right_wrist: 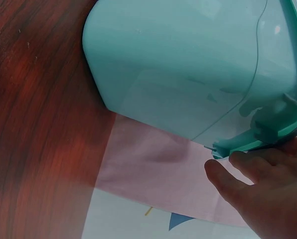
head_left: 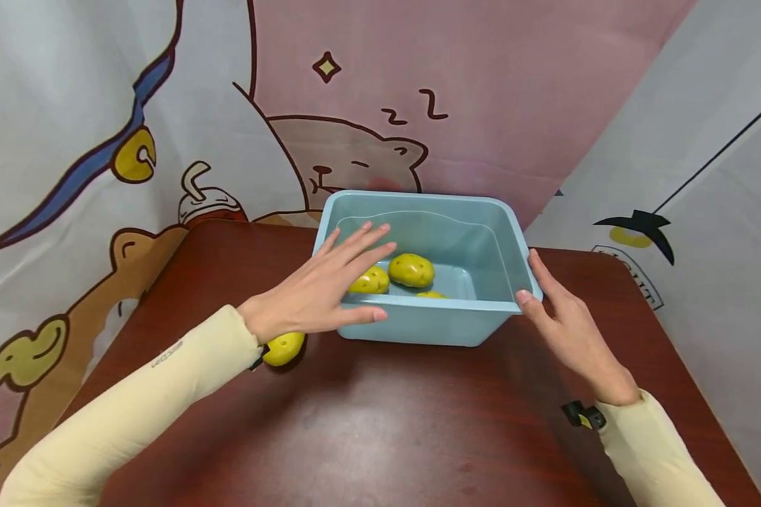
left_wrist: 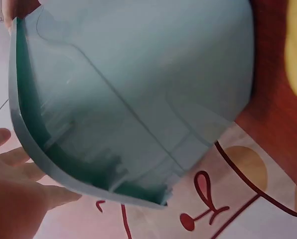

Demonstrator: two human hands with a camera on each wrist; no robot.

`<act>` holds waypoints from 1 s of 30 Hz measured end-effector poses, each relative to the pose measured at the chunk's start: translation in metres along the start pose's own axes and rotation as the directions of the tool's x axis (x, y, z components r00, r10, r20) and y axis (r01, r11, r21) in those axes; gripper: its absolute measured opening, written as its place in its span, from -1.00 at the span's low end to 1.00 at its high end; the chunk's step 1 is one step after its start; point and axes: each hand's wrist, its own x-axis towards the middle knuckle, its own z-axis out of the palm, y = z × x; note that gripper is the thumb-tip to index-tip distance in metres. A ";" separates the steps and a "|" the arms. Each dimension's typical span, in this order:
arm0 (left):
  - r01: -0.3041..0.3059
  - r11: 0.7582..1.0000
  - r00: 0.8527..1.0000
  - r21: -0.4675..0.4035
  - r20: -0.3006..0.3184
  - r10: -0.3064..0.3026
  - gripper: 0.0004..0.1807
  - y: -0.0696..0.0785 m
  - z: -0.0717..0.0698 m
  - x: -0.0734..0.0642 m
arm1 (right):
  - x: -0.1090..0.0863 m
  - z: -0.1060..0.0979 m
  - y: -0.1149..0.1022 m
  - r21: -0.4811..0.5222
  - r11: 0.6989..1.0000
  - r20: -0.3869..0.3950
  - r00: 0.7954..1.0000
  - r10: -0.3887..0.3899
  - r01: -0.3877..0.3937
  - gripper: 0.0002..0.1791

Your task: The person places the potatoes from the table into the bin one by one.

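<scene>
A light blue plastic basin [head_left: 418,320] stands on the table. Inside it are yellow potatoes: one in the middle [head_left: 411,270], another potato [head_left: 374,281] partly behind my left fingers, and a third potato [head_left: 431,294] mostly hidden by the front wall. My left hand [head_left: 320,289] spreads its fingers across the basin's left end, thumb pointing along the front rim. At the right front corner, my right hand [head_left: 571,331] touches the rim [right_wrist: 288,137] with thumb and extended fingers. One more potato [head_left: 284,348] lies on the table beneath my left wrist.
The dark reddish-brown table [head_left: 380,436] extends in front of and beside the basin. Close behind it hangs a cloth backdrop [head_left: 495,91] printed with cartoon bears. Pale sleeves [head_left: 165,380] cover both forearms.
</scene>
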 end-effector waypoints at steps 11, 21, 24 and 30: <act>-0.023 0.998 0.987 0.062 -0.159 0.033 0.00 -0.006 0.001 -0.042 | 0.001 0.001 0.001 0.004 1.000 -0.006 1.000 -0.001 0.001 -0.15; 0.062 0.994 0.971 0.084 -0.236 -0.041 0.00 -0.016 0.001 -0.078 | 0.000 0.002 0.001 0.012 1.000 -0.012 1.000 -0.009 0.010 -0.16; 0.087 0.993 0.968 0.081 -0.242 -0.066 0.02 -0.020 0.003 -0.089 | 0.001 0.002 0.002 0.013 1.000 -0.016 1.000 -0.013 0.013 -0.15; 0.162 0.984 0.962 0.069 -0.233 -0.142 0.03 -0.029 0.008 -0.114 | 0.002 0.003 0.001 0.009 1.000 -0.014 1.000 -0.009 0.009 -0.16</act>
